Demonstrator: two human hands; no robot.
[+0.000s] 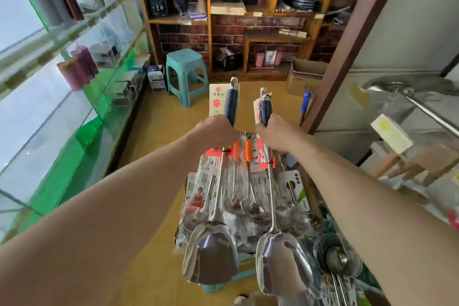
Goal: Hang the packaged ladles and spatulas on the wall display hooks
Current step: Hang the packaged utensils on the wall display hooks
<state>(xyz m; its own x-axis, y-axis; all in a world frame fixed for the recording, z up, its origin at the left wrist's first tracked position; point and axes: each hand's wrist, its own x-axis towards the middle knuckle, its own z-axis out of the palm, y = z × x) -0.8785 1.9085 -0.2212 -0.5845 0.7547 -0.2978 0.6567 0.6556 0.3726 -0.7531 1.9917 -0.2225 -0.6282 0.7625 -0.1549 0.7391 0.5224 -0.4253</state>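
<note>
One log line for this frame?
left hand grips blue-handled spatula | right hand grips second spatula | both over packaged utensil pile | neither hung yet

The left hand (218, 129) grips the blue handle of the left spatula (211, 256). The right hand (275, 134) grips the blue handle of the right spatula (280, 263). The spatulas are side by side, handles pointing away and steel blades nearest the camera. A card tag hangs at each handle end. Below them lies a pile (238, 206) of packaged utensils. A teal stool (186, 74) stands on the floor ahead, near the wooden shelving (210, 20). Glass shelves (62, 40) run along the left.
</note>
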